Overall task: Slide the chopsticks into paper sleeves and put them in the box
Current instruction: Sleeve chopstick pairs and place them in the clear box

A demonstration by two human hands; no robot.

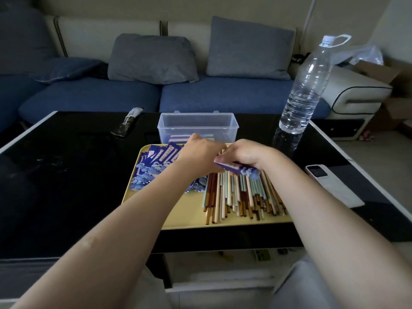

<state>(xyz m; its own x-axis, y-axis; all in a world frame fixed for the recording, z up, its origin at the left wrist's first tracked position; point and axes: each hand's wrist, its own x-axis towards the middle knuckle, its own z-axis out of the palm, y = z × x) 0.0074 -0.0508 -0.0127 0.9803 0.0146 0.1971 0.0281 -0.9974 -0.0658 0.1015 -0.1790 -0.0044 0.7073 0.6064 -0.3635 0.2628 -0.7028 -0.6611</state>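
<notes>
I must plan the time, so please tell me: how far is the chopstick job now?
Done: a few sleeved pairs lie in the clear plastic box. In hand: the right hand holds a blue paper sleeve; the left hand reaches beside it. Left: a big pile of loose chopsticks and many empty blue sleeves.

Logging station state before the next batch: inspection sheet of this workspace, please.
Surface: black glossy table, yellow tray on it.
Job's things: loose chopsticks piled on tray's right; blue paper sleeves on its left; clear box behind tray, a few sleeved pairs inside.
Clutter: water bottle, white phone-like device, dark wrapped packet.
Grippers: right hand holds a blue sleeve; left hand meets it, fingers hidden.
Cables: nothing seen on table.
Surroundings: blue sofa, grey cushions, cardboard boxes at right.
</notes>
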